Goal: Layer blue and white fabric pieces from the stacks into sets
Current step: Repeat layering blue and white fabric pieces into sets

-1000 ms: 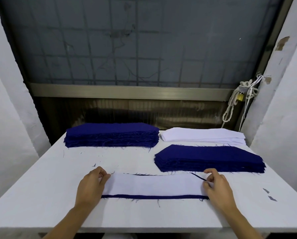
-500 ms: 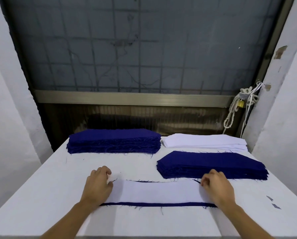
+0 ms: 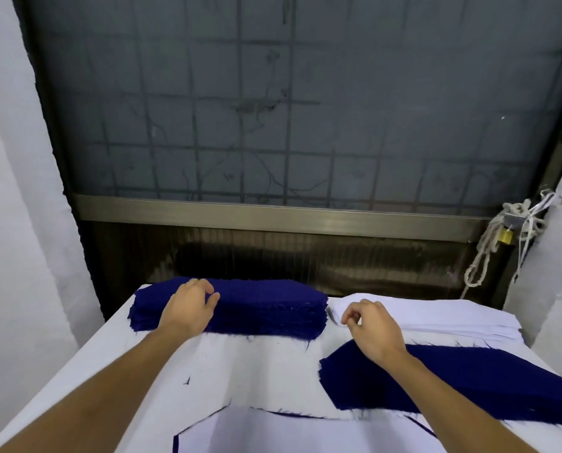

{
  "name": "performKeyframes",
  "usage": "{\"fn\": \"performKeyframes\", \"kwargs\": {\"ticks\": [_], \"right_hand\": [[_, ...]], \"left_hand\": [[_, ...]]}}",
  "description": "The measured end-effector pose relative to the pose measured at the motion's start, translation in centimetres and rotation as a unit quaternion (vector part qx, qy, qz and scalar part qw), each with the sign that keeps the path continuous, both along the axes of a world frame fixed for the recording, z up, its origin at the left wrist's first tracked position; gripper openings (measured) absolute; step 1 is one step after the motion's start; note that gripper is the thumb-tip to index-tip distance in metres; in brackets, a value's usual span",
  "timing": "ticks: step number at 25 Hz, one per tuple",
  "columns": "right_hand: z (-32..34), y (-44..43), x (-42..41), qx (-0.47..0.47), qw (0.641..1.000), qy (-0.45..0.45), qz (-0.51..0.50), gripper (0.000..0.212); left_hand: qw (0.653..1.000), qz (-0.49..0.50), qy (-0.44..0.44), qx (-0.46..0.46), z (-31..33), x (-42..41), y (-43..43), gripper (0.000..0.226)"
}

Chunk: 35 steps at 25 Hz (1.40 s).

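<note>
- Your left hand [image 3: 191, 305] lies on the tall blue stack [image 3: 266, 308] at 11 o'clock on the table [image 3: 256, 371]. Its fingers are loosely bent with the tips on the top piece, and nothing is lifted. Rub the tips sideways to free one layer only. The frayed edges look likely to cling, so check that no second piece rides along.
- At 6 o'clock, nearest you, lies the layered set [image 3: 273, 433], a white piece over a blue one with blue showing along its far edge. Bring fresh pieces down here and square them to that edge before you let go.
- Your right hand [image 3: 371, 325] is at the near-left corner of the white stack [image 3: 436, 317] at 1 o'clock. Its fingers are curled, with thumb and forefinger close together. You cannot tell from here whether they have a sheet. Take the corner, not the middle.
- The low blue stack [image 3: 469, 387] at 3 o'clock sits under your right forearm. Keep the wrist raised so it does not drag the stack askew.
</note>
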State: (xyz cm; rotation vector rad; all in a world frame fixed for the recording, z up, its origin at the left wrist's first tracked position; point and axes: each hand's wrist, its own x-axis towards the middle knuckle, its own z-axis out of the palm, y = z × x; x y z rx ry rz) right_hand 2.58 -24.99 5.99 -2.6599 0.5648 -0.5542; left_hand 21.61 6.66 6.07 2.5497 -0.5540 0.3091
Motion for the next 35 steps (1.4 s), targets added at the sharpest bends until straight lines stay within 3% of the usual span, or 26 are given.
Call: {"fn": "performKeyframes", "kwargs": {"ticks": [8,12,16,18,20,25,27,31,34,35], "right_hand": [[0.1,0.7,10.9,-0.005,0.996,0.009,0.083,0.018],[-0.8,1.2,13.9,-0.039,0.994,0.005,0.107,0.014],[-1.9,2.0,15.6,-0.064,0.992,0.002,0.113,0.016],[-2.2,2.7,16.6,-0.07,0.99,0.005,0.124,0.025],[-2.3,3.5,17.6,-0.071,0.986,0.009,0.152,0.04],[-2.1,4.8,19.9,-0.045,0.972,0.046,0.225,0.062],[-2.1,5.2,20.6,-0.05,0.97,0.043,0.232,0.053],[-2.2,6.1,20.9,-0.089,0.968,-0.052,0.23,0.023],[-1.7,6.5,20.5,-0.103,0.96,-0.099,0.241,0.021],[-1.4,6.5,20.3,-0.114,0.957,-0.106,0.244,0.021]], "left_hand": [[0.995,0.01,0.074,0.07,-1.5,7.3,-1.4,0.038],[0.992,0.017,0.115,0.041,-2.4,8.9,-2.4,0.013],[0.99,-0.049,0.062,0.116,-2.2,9.0,-2.1,0.01],[0.984,-0.083,0.01,0.158,-2.4,9.0,-1.9,0.004],[0.976,-0.116,-0.007,0.186,-2.7,9.2,-1.6,0.015],[0.964,-0.201,0.015,0.173,-2.8,9.6,-1.2,0.014],[0.964,-0.216,0.027,0.15,-2.7,9.5,-1.2,0.015],[0.975,-0.201,0.05,0.076,-1.7,9.1,-2.2,0.013],[0.977,-0.206,0.06,0.007,0.0,8.2,-4.1,0.051],[0.975,-0.214,0.062,-0.003,0.5,7.9,-5.0,0.051]]}}
